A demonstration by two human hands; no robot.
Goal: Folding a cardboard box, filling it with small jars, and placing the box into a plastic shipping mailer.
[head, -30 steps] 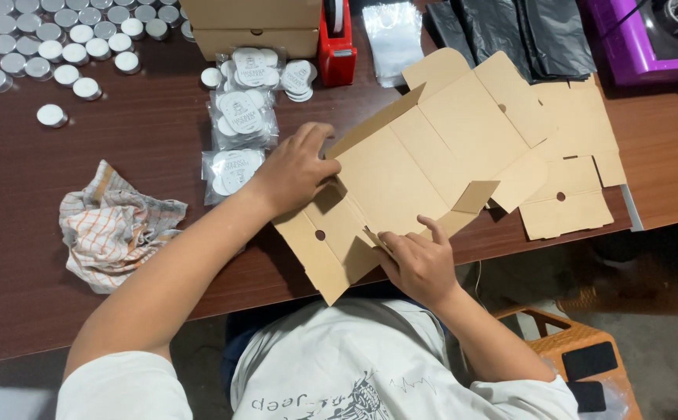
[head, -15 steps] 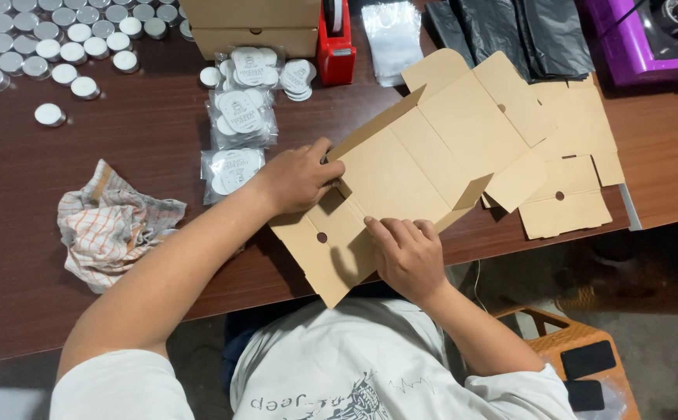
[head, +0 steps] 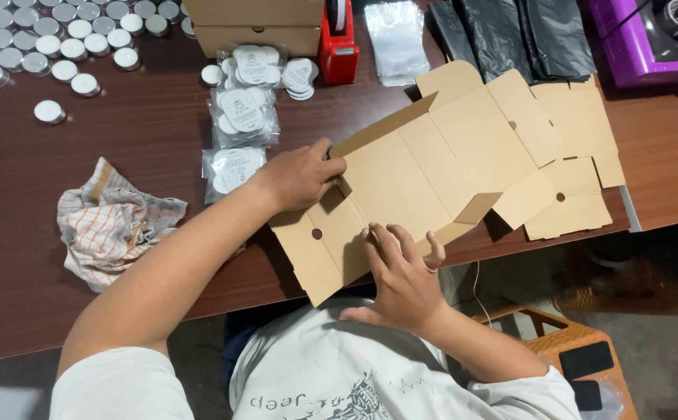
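We observe the left hand (head: 301, 173) curled over the upper left edge of a flat die-cut cardboard box blank (head: 420, 175), fingers closed on the fold where a side wall stands up. The right hand (head: 401, 272) lies open and flat, fingers spread, pressing down on the near panel of the same blank; it grips nothing. The blank rests on the dark wooden table (head: 121, 163) between the two hands and extends away from them to the right, its near corner overhanging the table edge just beside the right hand.

Beyond the blank, further right of the right hand, we note a stack of flat cardboard blanks (head: 580, 155), partly under the worked piece. Just left of the left hand lie clear bags of round white labels (head: 241, 117), touching one another. Well left of that hand sits a crumpled checked cloth (head: 109, 222). Far above it we record rows of small round silver-lidded tins (head: 43, 39). Above the left hand stand closed cardboard boxes (head: 255, 23), with a red tape dispenser (head: 339, 43) beside them. Further right are a clear plastic bag (head: 398, 39) and black plastic bags (head: 522, 35).
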